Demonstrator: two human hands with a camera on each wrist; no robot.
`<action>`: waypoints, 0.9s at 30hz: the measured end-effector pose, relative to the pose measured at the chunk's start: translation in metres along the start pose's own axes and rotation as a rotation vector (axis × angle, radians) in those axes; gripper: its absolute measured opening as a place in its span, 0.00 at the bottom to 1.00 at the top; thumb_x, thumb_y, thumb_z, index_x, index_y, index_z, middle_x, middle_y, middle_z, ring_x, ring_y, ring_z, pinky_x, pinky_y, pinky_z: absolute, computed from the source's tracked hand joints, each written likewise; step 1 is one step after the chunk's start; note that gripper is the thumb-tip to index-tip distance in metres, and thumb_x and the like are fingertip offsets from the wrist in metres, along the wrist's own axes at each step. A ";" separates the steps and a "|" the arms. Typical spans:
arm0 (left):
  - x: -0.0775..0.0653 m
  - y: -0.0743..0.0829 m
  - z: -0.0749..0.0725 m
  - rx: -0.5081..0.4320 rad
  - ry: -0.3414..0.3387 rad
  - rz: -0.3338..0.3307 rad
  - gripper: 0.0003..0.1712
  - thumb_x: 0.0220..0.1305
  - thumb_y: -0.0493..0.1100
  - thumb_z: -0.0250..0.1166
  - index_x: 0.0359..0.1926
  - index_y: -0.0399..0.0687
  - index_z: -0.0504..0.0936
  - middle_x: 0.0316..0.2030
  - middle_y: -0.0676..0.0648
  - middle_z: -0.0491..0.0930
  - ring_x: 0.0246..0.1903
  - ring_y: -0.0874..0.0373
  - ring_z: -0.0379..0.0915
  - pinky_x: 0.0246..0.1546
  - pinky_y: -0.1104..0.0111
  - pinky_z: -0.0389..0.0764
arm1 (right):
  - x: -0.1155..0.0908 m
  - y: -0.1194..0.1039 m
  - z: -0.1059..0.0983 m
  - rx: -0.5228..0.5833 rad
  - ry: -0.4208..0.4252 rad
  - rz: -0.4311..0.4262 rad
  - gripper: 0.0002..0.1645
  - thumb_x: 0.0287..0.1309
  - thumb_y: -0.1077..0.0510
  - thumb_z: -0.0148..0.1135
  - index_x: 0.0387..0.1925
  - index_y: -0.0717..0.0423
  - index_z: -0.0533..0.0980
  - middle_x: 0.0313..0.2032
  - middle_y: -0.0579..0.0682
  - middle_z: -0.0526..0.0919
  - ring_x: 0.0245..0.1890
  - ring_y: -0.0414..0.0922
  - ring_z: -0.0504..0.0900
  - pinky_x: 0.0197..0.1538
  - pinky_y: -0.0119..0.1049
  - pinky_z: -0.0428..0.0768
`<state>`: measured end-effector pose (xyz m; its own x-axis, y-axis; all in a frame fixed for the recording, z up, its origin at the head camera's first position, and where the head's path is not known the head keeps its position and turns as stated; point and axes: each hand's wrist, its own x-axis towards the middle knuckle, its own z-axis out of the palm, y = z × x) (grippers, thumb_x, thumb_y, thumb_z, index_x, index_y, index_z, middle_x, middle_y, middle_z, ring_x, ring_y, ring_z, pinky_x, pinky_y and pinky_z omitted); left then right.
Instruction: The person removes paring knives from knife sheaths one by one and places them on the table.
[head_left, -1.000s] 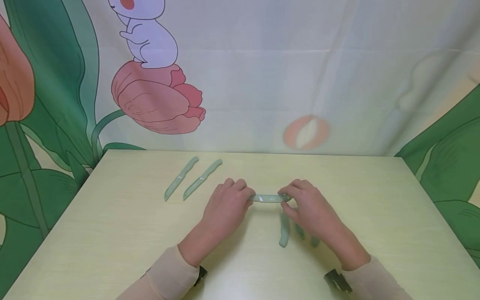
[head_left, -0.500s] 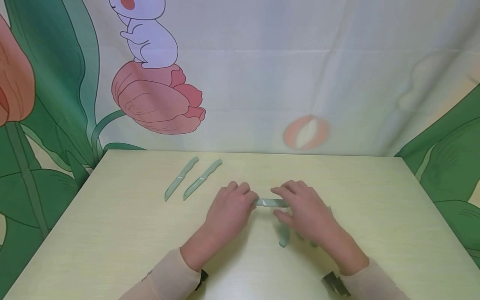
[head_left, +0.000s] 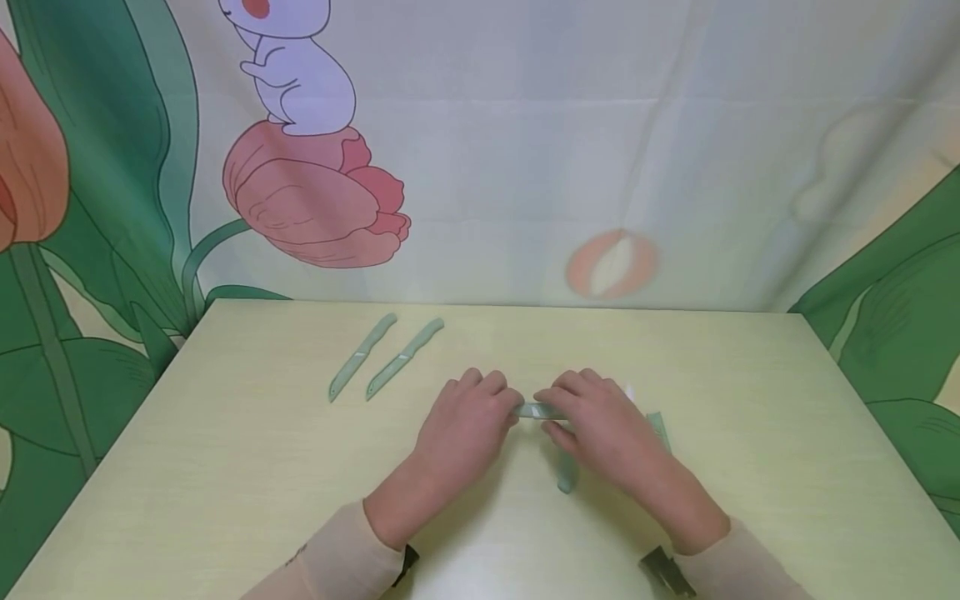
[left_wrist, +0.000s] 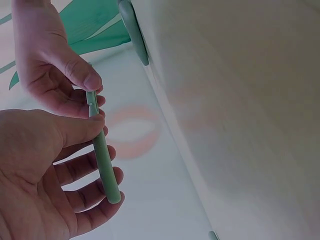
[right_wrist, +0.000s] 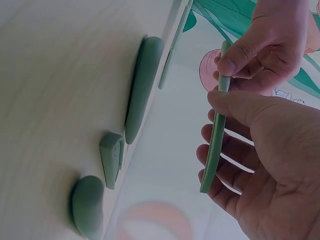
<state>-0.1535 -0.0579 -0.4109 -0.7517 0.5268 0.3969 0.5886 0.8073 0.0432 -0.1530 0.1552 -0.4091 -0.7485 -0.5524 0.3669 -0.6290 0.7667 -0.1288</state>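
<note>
I held the green knife (head_left: 536, 411) level between both hands, above the tabletop (head_left: 225, 475). My left hand (head_left: 468, 429) pinched the handle end between thumb and fingers, as it had one second earlier. My right hand (head_left: 606, 425) pinched the cover end, thumb against fingers. Compared with the earlier frames, the right hand had moved from the outer tip inward, toward the left hand; half a second before, its thumb and forefinger had stood apart. The exposed length between the hands was therefore shorter, and the knife sat slightly nearer to me. The first parallel knife (head_left: 362, 358) and the second parallel knife (head_left: 405, 359) remained unmoved at the rear left. The loose green handle (head_left: 567, 475) lay below my right hand, partly covered; a green piece (head_left: 658, 427) showed beyond my forearm.
</note>
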 end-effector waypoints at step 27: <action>-0.001 0.001 -0.001 -0.016 -0.013 -0.005 0.04 0.65 0.43 0.78 0.39 0.53 0.90 0.28 0.54 0.73 0.26 0.57 0.61 0.27 0.70 0.66 | -0.001 -0.001 0.000 0.053 -0.037 0.018 0.15 0.58 0.60 0.80 0.46 0.54 0.87 0.39 0.45 0.84 0.37 0.43 0.77 0.40 0.36 0.78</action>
<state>-0.1516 -0.0577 -0.4101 -0.7584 0.5261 0.3848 0.5892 0.8058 0.0596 -0.1517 0.1553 -0.4094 -0.7665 -0.5513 0.3295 -0.6249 0.7587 -0.1842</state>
